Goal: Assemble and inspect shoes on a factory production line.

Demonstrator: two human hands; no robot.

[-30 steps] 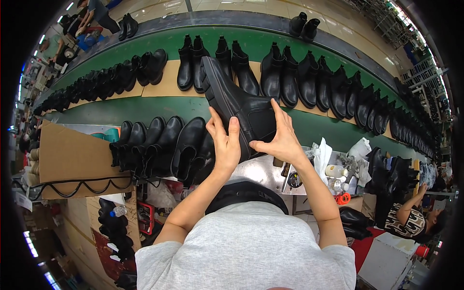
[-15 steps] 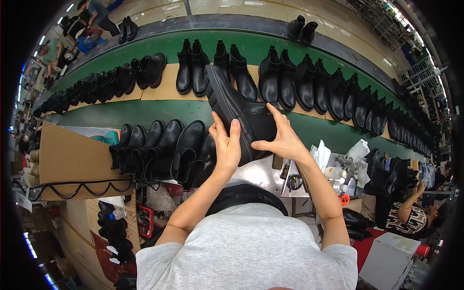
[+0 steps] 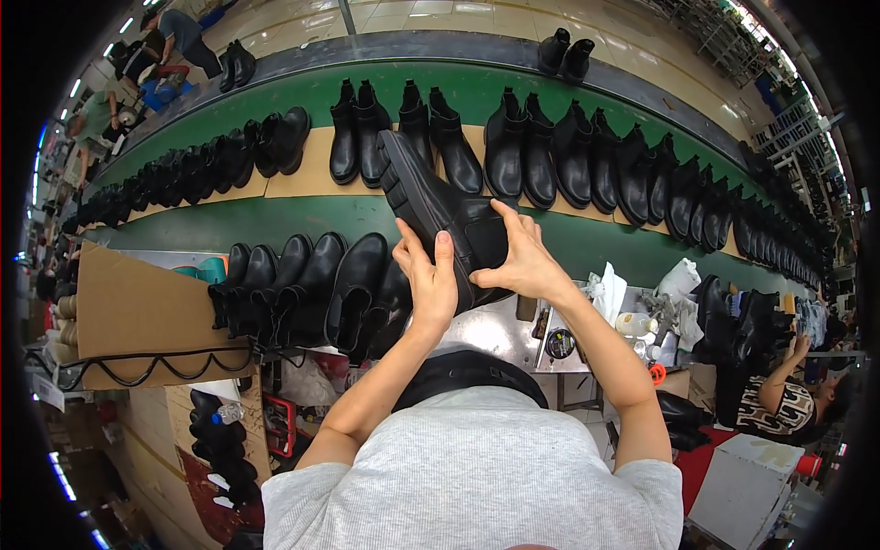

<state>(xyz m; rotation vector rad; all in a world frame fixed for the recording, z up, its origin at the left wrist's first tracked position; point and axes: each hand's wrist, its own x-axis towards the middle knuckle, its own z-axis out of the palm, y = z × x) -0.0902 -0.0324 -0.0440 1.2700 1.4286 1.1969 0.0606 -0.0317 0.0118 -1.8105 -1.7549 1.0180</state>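
Note:
A black ankle boot (image 3: 438, 200) with a chunky sole and an elastic side panel is held tilted in front of me, toe toward the far left. My left hand (image 3: 429, 286) grips it by the sole near the heel, thumb up against its side. Around the shaft's opening, my right hand (image 3: 526, 260) is closed, with the thumb below and the fingers above. The fingers behind the boot are partly hidden. Just left of my left hand, several black boots (image 3: 356, 275) lean in a row on the near bench.
Beyond is a green conveyor belt (image 3: 339, 213) carrying a long row of black boots (image 3: 573, 151) on cardboard. A cardboard sheet (image 3: 142, 298) stands at left. On the metal bench (image 3: 500, 335) to the right are a round tin (image 3: 559, 344), bottles and crumpled paper (image 3: 607, 291). A co-worker (image 3: 779, 408) sits far right.
The held boot has shifted slightly left and nearer to me, both hands moving with it. Both grips look the same.

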